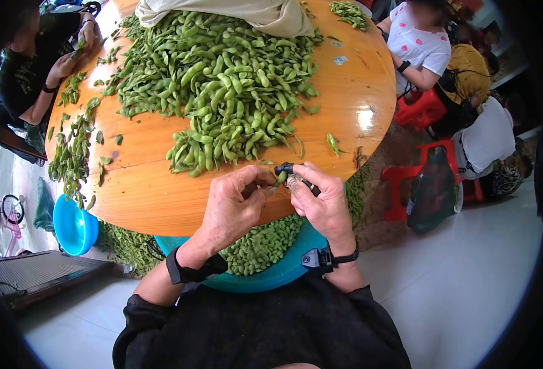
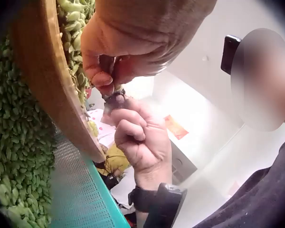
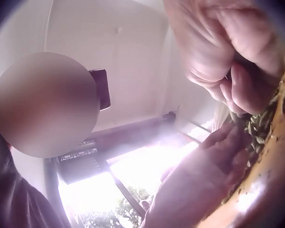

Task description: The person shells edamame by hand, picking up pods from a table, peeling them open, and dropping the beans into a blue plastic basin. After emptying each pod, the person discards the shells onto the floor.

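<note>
Over the near table edge, both hands meet at a green soybean pod (image 1: 281, 178). My left hand (image 1: 225, 203) pinches it between thumb and fingers. From the other side, the thumb and forefinger of my right hand (image 1: 325, 200) close on the pod's end. A dark covering (image 1: 283, 167) shows at the right forefinger's tip. In the left wrist view, the left hand (image 2: 133, 42) is above the curled right hand (image 2: 140, 133), their fingertips together. Beyond them lies a large heap of soybean pods (image 1: 222, 86). Shelled green beans (image 1: 262, 246) fill a teal basin (image 1: 290, 270) under my forearms.
The round wooden table (image 1: 154, 197) carries loose pods (image 1: 71, 154) at its left and a pale cloth (image 1: 253, 15) at the back. A blue basin (image 1: 74, 227) stands at the left. People sit at both sides, with red stools (image 1: 400, 184) and a dark green bag (image 1: 432, 194) at right.
</note>
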{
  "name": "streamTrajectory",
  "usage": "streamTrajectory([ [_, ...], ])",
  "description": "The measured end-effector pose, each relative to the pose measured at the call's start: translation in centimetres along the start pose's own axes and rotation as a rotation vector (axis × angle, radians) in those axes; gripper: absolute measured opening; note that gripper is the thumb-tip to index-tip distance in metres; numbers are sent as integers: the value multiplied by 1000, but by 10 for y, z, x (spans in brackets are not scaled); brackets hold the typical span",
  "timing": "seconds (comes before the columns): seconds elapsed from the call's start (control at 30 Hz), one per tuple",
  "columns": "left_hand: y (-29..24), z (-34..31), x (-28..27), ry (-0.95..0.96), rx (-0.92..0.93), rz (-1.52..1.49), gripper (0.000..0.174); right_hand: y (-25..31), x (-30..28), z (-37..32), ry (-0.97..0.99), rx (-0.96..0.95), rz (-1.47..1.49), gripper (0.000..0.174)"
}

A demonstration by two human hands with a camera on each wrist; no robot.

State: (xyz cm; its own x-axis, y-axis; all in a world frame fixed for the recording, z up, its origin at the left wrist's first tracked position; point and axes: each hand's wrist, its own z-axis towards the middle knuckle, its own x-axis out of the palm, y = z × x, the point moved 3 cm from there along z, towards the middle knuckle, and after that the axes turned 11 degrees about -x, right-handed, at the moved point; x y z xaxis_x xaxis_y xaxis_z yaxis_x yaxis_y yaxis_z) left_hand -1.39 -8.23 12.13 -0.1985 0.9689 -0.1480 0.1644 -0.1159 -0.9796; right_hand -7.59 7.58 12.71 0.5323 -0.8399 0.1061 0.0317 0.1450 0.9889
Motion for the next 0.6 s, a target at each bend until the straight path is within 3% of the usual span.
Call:
streamTrajectory([
  [0.07,1,0,1,83,-180,-182,9,2,-3,0,20,-46,-77,24],
  [0.1,0,0,-3,83,-181,-183,9,4,-3,-1,37,-18,3,23],
  [0.17,4,1,-5,302,-406,-545,10,4,-7,-4,54,12,84,22],
  [0.23,8,1,-1,376,-426,-689,11,-1,-8,-8,55,106,449,20],
  [0.3,7,0,3,450,-439,-831,11,-1,-7,-9,53,92,498,20],
  [0.37,6,-1,7,365,-449,-760,10,-2,-2,-10,49,78,547,19],
  [0.43,4,-3,7,311,-460,-613,10,1,-1,-10,-72,-89,-95,19],
  [0.47,1,-3,9,229,-354,-467,12,4,-1,-8,-73,-266,-452,18],
  [0.5,-3,-2,9,146,-248,-320,15,5,2,-7,-74,-266,-453,18],
  [0.57,-3,0,15,149,-261,-381,17,19,12,-9,-79,-521,-698,17],
  [0.6,-2,2,16,151,-272,-440,19,22,15,-10,-90,-545,-747,16],
])
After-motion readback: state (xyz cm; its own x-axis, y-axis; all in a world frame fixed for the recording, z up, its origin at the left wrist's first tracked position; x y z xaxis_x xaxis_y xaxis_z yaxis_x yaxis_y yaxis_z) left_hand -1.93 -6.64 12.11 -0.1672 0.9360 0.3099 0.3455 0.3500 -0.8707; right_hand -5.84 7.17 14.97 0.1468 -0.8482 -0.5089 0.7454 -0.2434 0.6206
